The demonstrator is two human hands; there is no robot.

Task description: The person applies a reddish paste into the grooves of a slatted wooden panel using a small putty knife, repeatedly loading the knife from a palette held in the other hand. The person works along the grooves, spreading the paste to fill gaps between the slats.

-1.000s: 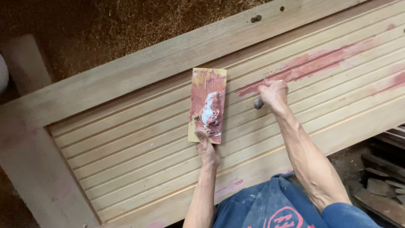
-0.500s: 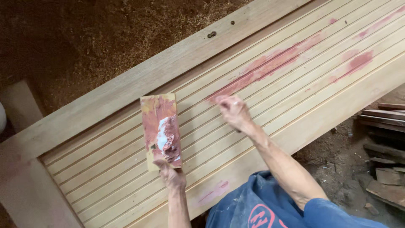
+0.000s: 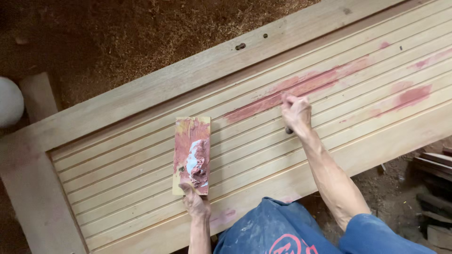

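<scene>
Grooved wooden door panel [image 3: 141, 174] wears reddish filler streaks [image 3: 301, 87].

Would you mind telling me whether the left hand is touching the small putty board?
Touching: in the head view the left hand grips the lower edge of the putty board, thumb over its face.

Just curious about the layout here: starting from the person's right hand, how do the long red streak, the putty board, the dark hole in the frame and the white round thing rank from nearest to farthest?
1. Red streak: at the right hand, touching the fingertips.
2. Dark hole: above, to the left, on the frame.
3. Putty board: lower left, in the left hand.
4. White round thing: far left edge.
</scene>
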